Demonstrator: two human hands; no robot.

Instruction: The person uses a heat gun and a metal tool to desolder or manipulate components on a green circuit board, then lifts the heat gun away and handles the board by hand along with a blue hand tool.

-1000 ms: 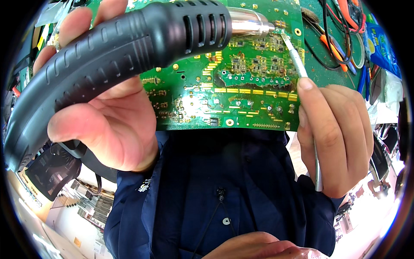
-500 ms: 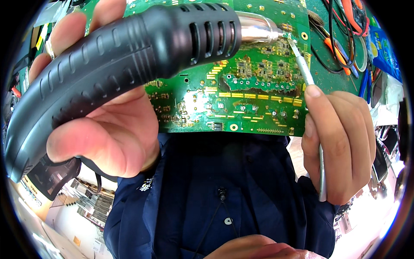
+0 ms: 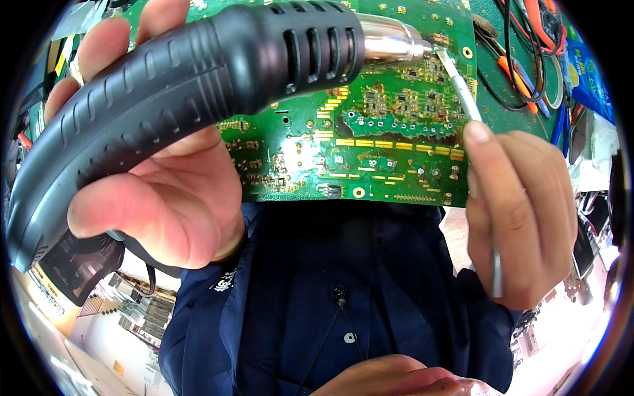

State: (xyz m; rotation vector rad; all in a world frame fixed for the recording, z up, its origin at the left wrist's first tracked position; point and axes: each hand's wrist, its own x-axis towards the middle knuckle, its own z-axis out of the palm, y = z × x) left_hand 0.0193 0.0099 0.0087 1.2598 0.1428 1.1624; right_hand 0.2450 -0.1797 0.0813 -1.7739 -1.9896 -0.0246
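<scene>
My left hand (image 3: 168, 198) is closed round the black handle of a hot air gun (image 3: 257, 59), whose silver nozzle points right over the board. A green circuit board (image 3: 277, 178) lies beneath, carrying many small components, gold pads and a dark scorched, ragged strip. My right hand (image 3: 522, 211) grips a slim silver scraper (image 3: 465, 96) like a pen. Its flat tip meets the board's upper right part, just beside the nozzle's end. Whether the tip touches a component is too small to tell. The gun hides much of the board's upper left.
Right of the board, on a green mat (image 3: 489, 86), lie an orange-handled tool (image 3: 518, 82), black cables (image 3: 505, 33), a brush (image 3: 485, 28) and a blue packet (image 3: 588, 76). A dark mesh-backed chair (image 3: 79, 267) stands at the lower left.
The scraper and my right hand have shifted slightly up and left, bringing the tip closer to the nozzle. The hot air gun has moved slightly left and up.
</scene>
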